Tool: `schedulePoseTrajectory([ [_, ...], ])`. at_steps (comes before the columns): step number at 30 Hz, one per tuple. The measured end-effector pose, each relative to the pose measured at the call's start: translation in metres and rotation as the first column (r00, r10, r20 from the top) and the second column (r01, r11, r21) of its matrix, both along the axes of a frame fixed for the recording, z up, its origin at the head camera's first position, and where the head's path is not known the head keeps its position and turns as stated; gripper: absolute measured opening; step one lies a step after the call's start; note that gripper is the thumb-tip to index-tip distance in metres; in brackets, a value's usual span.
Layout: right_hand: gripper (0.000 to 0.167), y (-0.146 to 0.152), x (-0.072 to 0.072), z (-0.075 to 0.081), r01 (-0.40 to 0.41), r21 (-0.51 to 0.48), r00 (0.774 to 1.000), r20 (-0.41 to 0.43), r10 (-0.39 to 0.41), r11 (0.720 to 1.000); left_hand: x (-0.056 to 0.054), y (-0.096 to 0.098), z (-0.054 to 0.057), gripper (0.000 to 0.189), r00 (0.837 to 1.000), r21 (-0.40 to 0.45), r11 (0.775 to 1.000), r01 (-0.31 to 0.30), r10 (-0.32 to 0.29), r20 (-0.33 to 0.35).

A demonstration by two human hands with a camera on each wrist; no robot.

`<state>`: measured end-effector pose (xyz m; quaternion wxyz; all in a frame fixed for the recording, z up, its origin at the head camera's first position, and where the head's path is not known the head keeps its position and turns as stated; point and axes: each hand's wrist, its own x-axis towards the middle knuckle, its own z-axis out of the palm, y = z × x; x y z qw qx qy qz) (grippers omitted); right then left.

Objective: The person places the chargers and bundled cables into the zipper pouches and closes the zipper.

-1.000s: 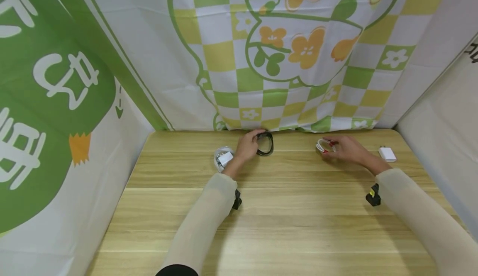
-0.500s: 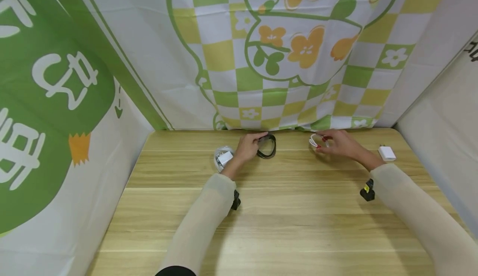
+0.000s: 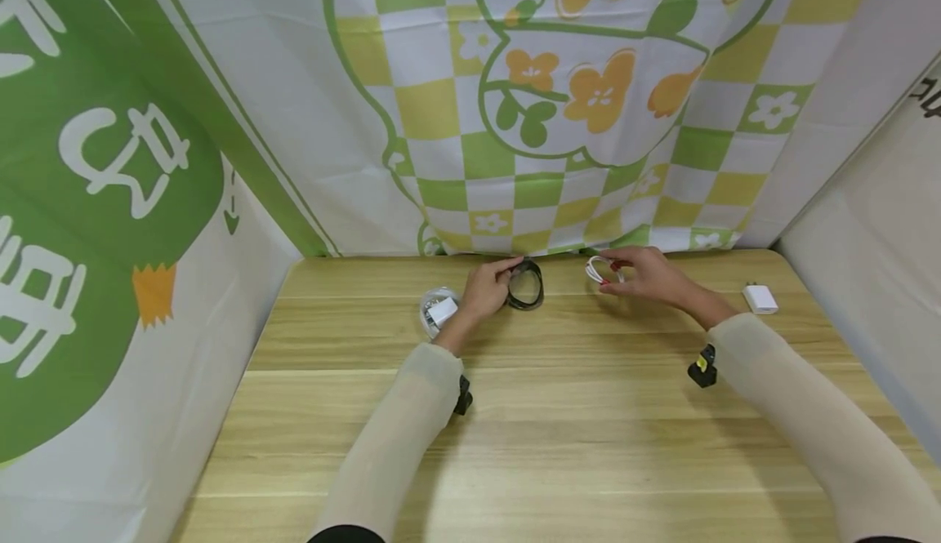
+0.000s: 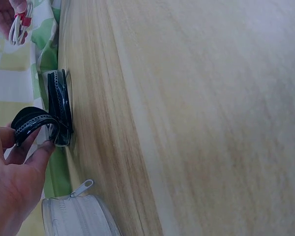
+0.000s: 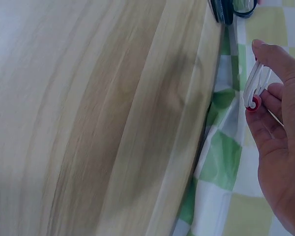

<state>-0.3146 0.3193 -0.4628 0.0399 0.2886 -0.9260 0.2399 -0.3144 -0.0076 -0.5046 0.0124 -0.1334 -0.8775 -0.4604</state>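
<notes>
At the table's back edge, my left hand [image 3: 485, 290] pinches the raised lid of a small round zip case [image 3: 541, 288] with black zipper edging. The left wrist view shows this case [image 4: 64, 108] standing open, its lid [image 4: 34, 123] between thumb and fingers. My right hand [image 3: 650, 273] holds a coiled white cable [image 3: 592, 272] with red ties, a short way right of the case. In the right wrist view the cable coil [image 5: 252, 86] is between thumb and fingers, above the table.
Left of my left hand lies a clear round zip case [image 3: 426, 314] with a white block [image 3: 443, 311] inside. A white plug adapter [image 3: 760, 299] lies far right on the wooden table [image 3: 588, 445]. A patterned cloth [image 3: 529, 192] hangs behind the back edge.
My right hand has carried the white cable leftward, closer to the black-edged case. The left hand has stayed nearly in place, with the case shifting slightly.
</notes>
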Motion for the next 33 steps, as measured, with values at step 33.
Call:
schedulePoseTrajectory([
  [33,0.065,-0.076,-0.015,-0.011,-0.121,-0.212,0.989,0.061,0.137,0.97,-0.004,0.0,-0.006,0.043,0.999,0.047,0.998,-0.033,0.034,-0.007],
])
